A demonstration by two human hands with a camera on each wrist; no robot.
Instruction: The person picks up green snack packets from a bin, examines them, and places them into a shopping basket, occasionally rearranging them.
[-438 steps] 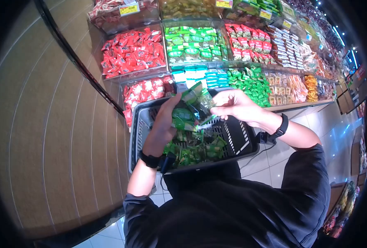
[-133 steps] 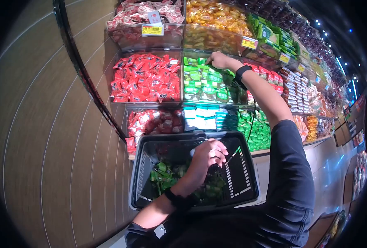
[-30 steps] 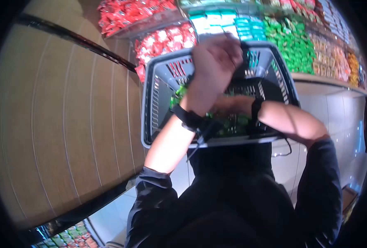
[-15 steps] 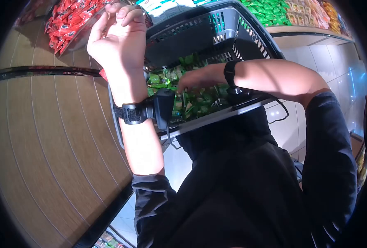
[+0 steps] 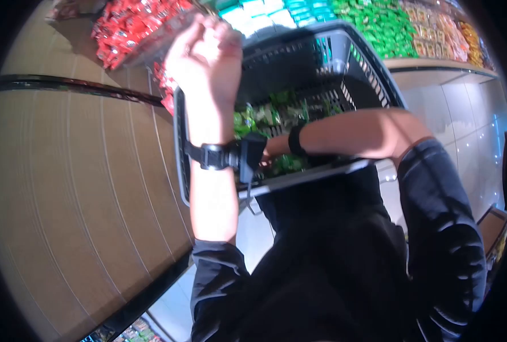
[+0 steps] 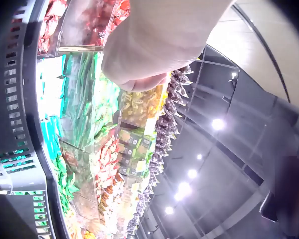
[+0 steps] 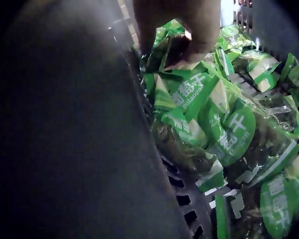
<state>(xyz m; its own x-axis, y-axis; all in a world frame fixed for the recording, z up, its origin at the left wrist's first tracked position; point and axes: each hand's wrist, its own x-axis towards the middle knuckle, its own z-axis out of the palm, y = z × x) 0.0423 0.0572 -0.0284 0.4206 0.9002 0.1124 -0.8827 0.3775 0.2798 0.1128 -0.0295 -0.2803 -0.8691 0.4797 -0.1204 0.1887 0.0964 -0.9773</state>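
Observation:
My right hand (image 5: 273, 148) is down inside the dark grey shopping basket (image 5: 299, 57), partly hidden behind the left wrist's camera. In the right wrist view, its fingers are around a green and clear raisin packet (image 7: 172, 28) by the basket's side. Several more green raisin packets (image 7: 234, 134) lie loosely heaped on the slotted basket floor. My left hand (image 5: 205, 65) is raised over the basket's left rim, palm up with fingers loosely bent and nothing in it. In the left wrist view, that hand (image 6: 159, 40) appears in front of the shelves.
Shelf bins stand beyond the basket, with red packets (image 5: 131, 31), white and teal packets (image 5: 265, 17) and small green packets (image 5: 373, 25). A wood-panelled surface (image 5: 82, 171) with a dark strip (image 5: 76, 85) runs along the left. Tiled floor (image 5: 459, 108) lies to the right.
Earlier, my right hand reached into the green packet bin; now it is in the basket. My left hand has swung from above the basket to its left rim. The view has tilted down.

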